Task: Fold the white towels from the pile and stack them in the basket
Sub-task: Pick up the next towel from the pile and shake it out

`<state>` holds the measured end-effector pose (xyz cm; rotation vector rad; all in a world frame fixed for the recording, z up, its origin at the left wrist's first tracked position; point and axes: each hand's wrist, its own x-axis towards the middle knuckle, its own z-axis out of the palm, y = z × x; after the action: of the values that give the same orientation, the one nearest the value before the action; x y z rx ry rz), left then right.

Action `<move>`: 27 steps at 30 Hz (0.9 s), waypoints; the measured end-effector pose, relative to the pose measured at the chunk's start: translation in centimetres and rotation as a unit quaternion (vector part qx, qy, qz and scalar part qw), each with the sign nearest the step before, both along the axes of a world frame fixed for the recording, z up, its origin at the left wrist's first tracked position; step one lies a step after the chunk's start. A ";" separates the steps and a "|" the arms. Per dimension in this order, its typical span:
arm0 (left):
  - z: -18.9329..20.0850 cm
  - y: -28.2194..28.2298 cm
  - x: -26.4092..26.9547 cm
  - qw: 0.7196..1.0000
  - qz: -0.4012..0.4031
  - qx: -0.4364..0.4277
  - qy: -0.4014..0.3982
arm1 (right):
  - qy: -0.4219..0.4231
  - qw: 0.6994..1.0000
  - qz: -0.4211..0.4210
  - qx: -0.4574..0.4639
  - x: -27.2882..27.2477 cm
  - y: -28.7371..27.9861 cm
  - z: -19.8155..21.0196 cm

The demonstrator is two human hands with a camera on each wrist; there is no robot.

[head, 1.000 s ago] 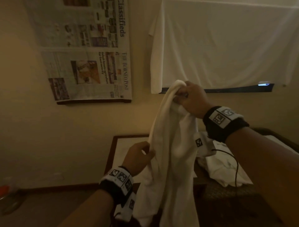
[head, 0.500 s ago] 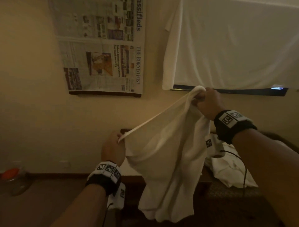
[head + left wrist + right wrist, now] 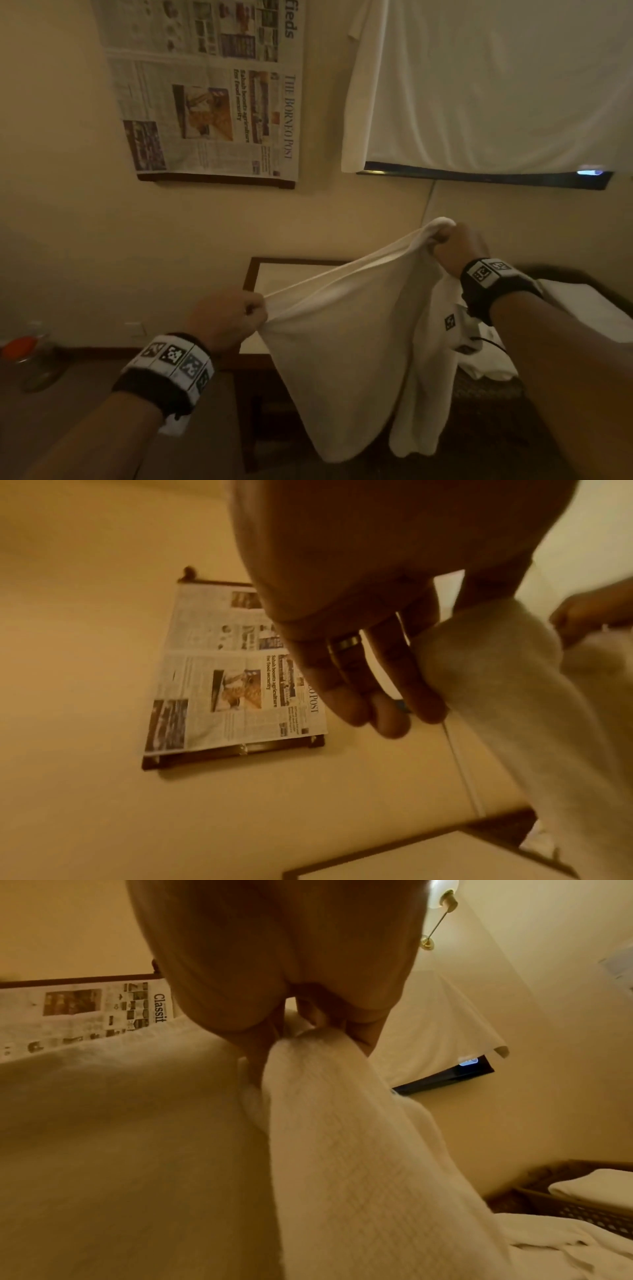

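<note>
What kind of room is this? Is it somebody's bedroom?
Probably a bedroom or guest room, though no bed is clearly shown. There is a wall lamp, a newspaper hung on the wall, a white cloth over a window or screen, and a basket holding folded towels.

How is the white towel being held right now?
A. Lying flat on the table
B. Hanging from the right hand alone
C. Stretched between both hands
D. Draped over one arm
C: the left hand and right hand each grip the towel, its top edge taut between them.
</note>
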<state>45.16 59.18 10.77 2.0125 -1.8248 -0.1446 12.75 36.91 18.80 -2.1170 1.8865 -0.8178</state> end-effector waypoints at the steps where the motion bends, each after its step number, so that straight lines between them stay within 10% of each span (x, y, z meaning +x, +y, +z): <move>1: 0.0 -0.1 0.4 0.999 0.017 0.014 -0.027 | 0.008 1.000 0.006 -0.002 -0.2 0.1 -0.3; 9: -3.1 -2.8 1.9 0.955 0.150 -0.156 0.203 | 0.021 0.997 0.067 0.028 -1.9 0.2 -5.6; 20: -9.2 -0.9 8.7 0.921 0.365 0.050 0.128 | 0.013 0.991 -0.072 0.112 -10.0 1.4 -14.3; 27: -6.2 0.1 11.6 0.914 0.391 0.042 0.097 | 0.028 0.986 -0.153 0.068 -11.5 1.4 -12.1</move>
<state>56.81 59.27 4.53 2.5166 -0.8049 -0.1739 1.27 38.33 6.70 -1.8146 2.2619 -0.6663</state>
